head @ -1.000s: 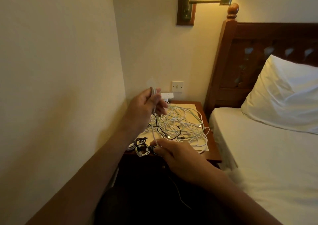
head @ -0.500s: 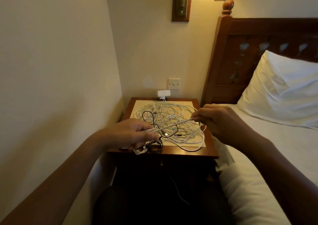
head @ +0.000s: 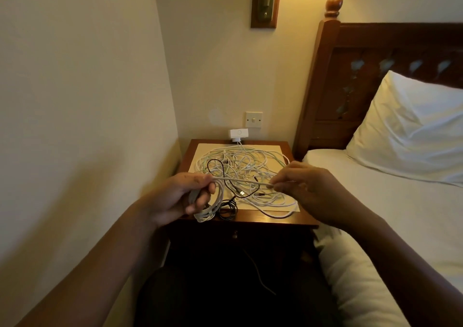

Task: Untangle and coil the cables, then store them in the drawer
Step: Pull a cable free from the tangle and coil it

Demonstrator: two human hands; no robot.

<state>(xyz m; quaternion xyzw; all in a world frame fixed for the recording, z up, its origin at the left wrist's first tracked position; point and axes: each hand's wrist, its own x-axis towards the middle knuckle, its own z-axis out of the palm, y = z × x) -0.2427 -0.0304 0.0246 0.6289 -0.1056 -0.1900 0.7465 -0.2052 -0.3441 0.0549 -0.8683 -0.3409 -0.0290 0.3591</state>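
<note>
Hands come first, nearest us, raised just over the front edge of the nightstand (head: 275, 221). Our left hand (head: 183, 196) has its fingers curled round a small coil (head: 213, 207) of white cable, the loops hanging below the palm. We judge it to be the anchor that stops the finished turns from springing apart. Our right hand (head: 310, 191) pinches the same cable further along between thumb and fingertips. The free run (head: 245, 181) stretches nearly straight between the two, most likely so that the next turn lies flat and any snag shows itself.

Just below the left hand, at the lip of the top, lies a small black bundle (head: 227, 210), close enough to the edge that a careless tug could drag it off. Under that edge a small knob (head: 235, 234) marks the drawer (head: 263, 234). Its front is in shadow and looks closed, so nothing is stored yet.

Beyond the hands the tangle (head: 250, 164) of white cables spreads over a pale mat (head: 274, 149), with a black lead (head: 218, 166) looped through it. One strand runs up to a white adapter (head: 238, 133) at the wall behind, so that end may resist pulling.

The side wall (head: 87, 126) hems us in on the left and the bed (head: 375, 201) stands just beside the nightstand on the right. We therefore judge the open room for long pulls to be upward and toward us.
</note>
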